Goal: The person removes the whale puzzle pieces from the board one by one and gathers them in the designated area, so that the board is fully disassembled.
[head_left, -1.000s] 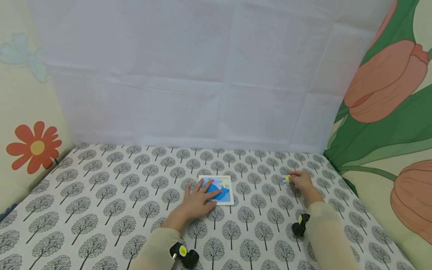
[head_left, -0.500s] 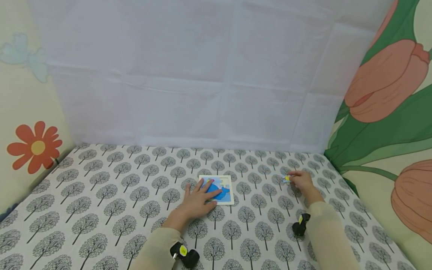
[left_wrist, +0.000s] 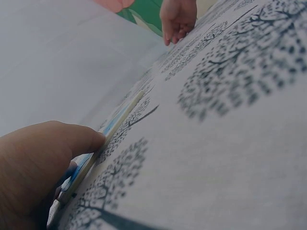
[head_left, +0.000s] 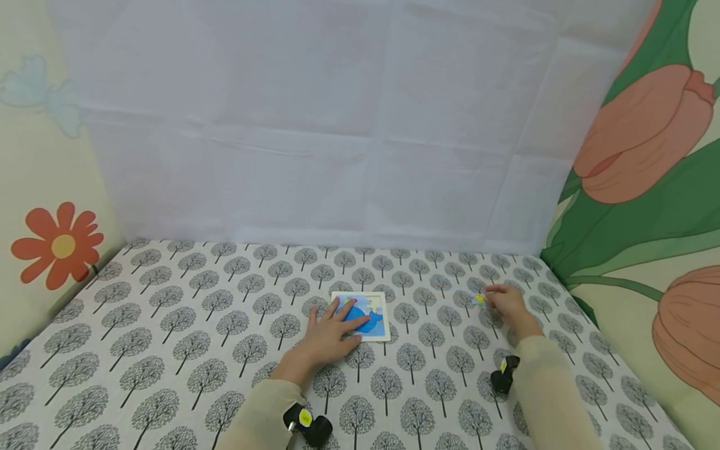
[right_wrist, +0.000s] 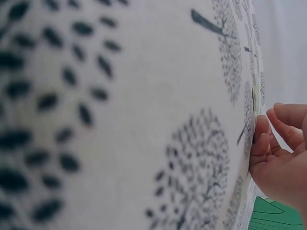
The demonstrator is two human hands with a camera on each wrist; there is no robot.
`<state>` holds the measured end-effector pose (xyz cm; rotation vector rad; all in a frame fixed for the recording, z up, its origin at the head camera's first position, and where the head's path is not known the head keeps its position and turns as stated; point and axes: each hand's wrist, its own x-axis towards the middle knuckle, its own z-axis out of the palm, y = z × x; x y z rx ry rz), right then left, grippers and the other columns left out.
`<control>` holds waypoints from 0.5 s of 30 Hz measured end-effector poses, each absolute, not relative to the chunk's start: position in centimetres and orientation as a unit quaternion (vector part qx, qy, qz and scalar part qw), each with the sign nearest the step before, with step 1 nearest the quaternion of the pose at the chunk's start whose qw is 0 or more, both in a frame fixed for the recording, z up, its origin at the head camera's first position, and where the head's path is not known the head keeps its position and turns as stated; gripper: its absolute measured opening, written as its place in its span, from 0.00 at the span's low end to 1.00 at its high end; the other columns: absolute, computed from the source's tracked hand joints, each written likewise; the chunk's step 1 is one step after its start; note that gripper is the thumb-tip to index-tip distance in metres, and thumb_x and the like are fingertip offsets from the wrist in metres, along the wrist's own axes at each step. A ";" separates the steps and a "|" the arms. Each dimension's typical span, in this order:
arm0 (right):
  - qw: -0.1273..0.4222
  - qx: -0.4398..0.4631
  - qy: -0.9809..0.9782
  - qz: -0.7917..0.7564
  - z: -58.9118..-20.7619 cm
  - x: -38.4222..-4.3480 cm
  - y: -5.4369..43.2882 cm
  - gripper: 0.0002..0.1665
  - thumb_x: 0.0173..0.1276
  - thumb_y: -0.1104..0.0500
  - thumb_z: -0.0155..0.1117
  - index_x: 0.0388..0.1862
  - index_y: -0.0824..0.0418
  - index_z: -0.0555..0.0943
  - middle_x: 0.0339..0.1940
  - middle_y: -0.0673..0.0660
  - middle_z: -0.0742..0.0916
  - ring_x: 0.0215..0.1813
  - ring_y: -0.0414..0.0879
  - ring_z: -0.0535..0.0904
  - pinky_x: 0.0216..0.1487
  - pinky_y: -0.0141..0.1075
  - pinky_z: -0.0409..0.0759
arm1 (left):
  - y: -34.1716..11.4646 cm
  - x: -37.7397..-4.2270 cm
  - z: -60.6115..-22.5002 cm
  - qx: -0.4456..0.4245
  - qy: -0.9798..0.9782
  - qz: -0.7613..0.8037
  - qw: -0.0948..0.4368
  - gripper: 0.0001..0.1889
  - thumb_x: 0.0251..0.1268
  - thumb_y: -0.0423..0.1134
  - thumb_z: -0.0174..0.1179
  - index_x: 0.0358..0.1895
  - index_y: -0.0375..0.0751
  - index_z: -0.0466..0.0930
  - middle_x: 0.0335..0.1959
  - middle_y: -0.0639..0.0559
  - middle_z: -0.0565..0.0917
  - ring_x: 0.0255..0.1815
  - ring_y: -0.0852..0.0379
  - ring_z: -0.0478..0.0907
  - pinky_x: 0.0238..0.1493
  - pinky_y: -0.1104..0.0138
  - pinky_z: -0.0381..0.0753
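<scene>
Head view: two hands, one picture board [head_left: 387, 326], one small yellow-and-blue piece [head_left: 479, 299], two black wrist devices [head_left: 308, 426], one tree-print cloth [head_left: 225, 375].
Board: flat on the cloth, under the left hand [head_left: 327, 337]; sides nearly equal, so its long axis cannot be told; the blue shape's tail points right.
Left hand: fingers spread straight over the board, thumb along its near edge, grasping nothing.
Piece: on the cloth, well right of the board; too small to tell which way it points.
Right hand [head_left: 508, 304]: fingers loosely bent, released, just beside the piece.
</scene>
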<state>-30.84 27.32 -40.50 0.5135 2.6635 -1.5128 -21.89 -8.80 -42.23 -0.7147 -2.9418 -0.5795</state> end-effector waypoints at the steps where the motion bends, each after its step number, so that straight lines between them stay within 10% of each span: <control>1: 0.021 0.171 0.856 -0.487 -40.4 -30.8 27.4 0.20 0.61 0.66 0.46 0.53 0.70 0.69 0.47 0.65 0.74 0.41 0.51 0.71 0.36 0.35 0.71 | -8.8 -21.9 -42.2 -0.231 -0.954 -0.188 0.029 0.22 0.62 0.51 0.46 0.59 0.56 0.66 0.65 0.47 0.54 0.65 0.43 0.41 0.55 0.41 0.35; 15: 0.028 0.191 0.858 -0.476 -39.3 -31.1 27.1 0.20 0.61 0.61 0.51 0.53 0.66 0.71 0.45 0.62 0.76 0.38 0.47 0.73 0.23 0.26 0.67 | -8.7 -21.9 -42.3 -0.233 -0.954 -0.185 0.030 0.22 0.62 0.51 0.46 0.59 0.56 0.66 0.65 0.47 0.54 0.65 0.43 0.41 0.55 0.41 0.35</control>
